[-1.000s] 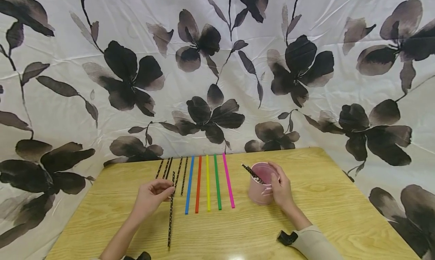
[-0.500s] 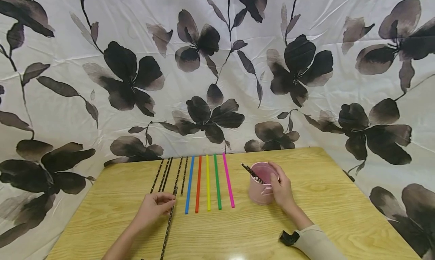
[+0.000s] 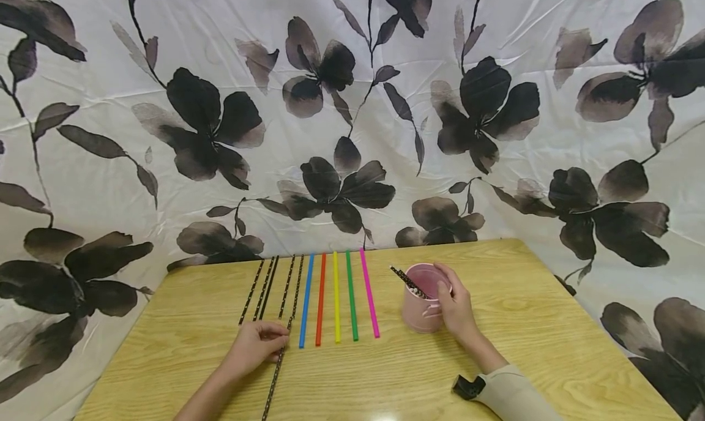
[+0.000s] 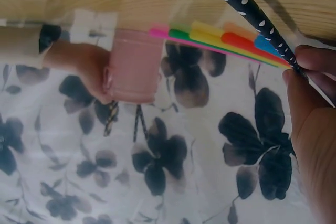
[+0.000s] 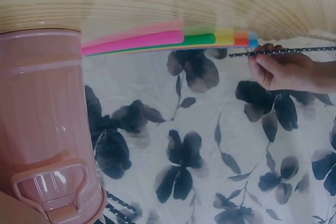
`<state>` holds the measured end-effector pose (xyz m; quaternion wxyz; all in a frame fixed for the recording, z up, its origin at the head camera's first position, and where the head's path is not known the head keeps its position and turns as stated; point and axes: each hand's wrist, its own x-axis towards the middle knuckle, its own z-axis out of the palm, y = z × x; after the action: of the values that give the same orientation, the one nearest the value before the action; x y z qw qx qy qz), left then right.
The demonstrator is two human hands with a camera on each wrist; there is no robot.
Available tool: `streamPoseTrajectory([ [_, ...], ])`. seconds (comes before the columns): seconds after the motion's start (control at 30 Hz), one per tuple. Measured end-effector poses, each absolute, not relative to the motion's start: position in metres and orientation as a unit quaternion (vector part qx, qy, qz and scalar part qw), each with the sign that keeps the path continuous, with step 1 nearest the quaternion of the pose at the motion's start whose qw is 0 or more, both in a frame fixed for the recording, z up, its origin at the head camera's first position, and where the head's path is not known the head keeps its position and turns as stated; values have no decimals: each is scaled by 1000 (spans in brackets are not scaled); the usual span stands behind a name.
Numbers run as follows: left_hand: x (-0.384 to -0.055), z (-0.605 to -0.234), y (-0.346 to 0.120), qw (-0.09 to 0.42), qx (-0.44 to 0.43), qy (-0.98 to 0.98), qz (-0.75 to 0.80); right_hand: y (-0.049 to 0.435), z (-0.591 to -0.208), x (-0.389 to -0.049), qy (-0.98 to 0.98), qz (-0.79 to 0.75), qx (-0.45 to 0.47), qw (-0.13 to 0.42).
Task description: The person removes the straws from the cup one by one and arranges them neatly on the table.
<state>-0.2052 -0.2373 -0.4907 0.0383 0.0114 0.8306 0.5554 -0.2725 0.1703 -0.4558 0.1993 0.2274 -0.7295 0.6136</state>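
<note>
My left hand (image 3: 254, 349) pinches a black straw with white dots (image 3: 274, 381) between thumb and fingertips, low over the near side of the table. The straw's near end runs out of the head view; its far end overlaps the tip of a dotted straw (image 3: 299, 286) in the row. In the left wrist view the pinched straw (image 4: 252, 14) slants up from the fingertips. My right hand (image 3: 458, 301) grips a pink mug (image 3: 417, 316) from its right side. Several dark patterned straws (image 3: 406, 279) lean out of the mug's left rim.
Left to right on the wooden table (image 3: 496, 372) lie several dark straws, then a blue straw (image 3: 306, 298), a red straw (image 3: 321, 298), a yellow straw (image 3: 337, 298), a green straw (image 3: 352, 298) and a pink straw (image 3: 369, 292). A floral cloth (image 3: 385, 127) hangs behind.
My left hand has drawn the dotted straw toward the near edge and slightly right, uncovering more of the dark straws. My right hand and the mug have stayed put.
</note>
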Motion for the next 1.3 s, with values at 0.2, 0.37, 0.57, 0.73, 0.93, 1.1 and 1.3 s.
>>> streamPoseTrajectory([
  [0.2, -205, -490, -233, 47, 7, 837, 545, 170, -454, -271, -734, 605, 222, 213],
  [0.37, -204, -486, -228, 40, -9, 846, 532, 169, -453, -270, -741, 591, 223, 226],
  [0.57, -205, -485, -225, 40, -14, 851, 524, 168, -453, -270, -739, 597, 217, 226],
  [0.73, -207, -486, -225, 44, -6, 855, 516, 169, -453, -270, -740, 593, 221, 228],
  [0.93, -207, -487, -225, 49, -4, 861, 506, 170, -456, -270, -729, 615, 224, 202],
  [1.1, -207, -488, -225, 53, -5, 859, 509, 171, -458, -271, -721, 629, 223, 184],
  [1.3, -207, -489, -228, 58, 2, 854, 517, 171, -458, -271, -718, 634, 230, 172],
])
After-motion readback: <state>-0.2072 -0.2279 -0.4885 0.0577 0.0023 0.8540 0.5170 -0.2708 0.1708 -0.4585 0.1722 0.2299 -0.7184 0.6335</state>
